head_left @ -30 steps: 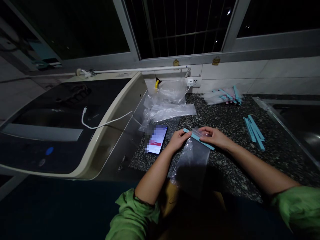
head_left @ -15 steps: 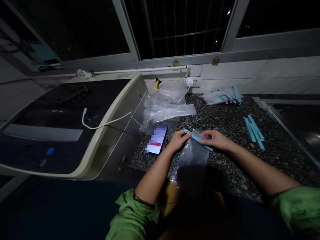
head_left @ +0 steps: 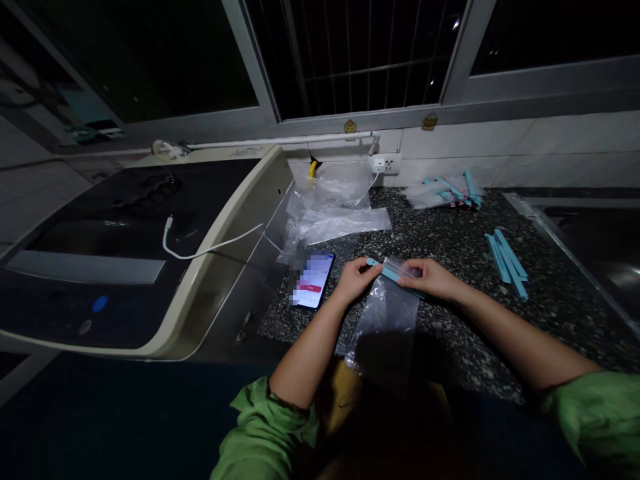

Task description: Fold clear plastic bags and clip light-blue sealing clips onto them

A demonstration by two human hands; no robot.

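A long light-blue bag clip (head_left: 390, 271) lies slantwise across the upper part of a clear plastic bag (head_left: 386, 317). Its left end is pinched between the thumb and fingers of my left hand (head_left: 357, 277). My right hand (head_left: 429, 277) is closed on the clip farther right, together with the top of the bag. The lower part of the bag hangs down toward me over the counter's front edge. Whether the clip is fully closed on the bag I cannot tell.
Left of my hands lies a lit phone (head_left: 314, 280), beside a washing machine (head_left: 220, 267) with a white cable (head_left: 215, 250) across its lid. Several blue clips (head_left: 507, 263) lie right; a bag of blue and pink clips (head_left: 453, 190) and loose plastic bags (head_left: 345, 223) lie behind.
Less of the clip's right end shows beyond my right hand, and the clip looks slightly turned. Both hands have stayed almost in place, still gripping it.
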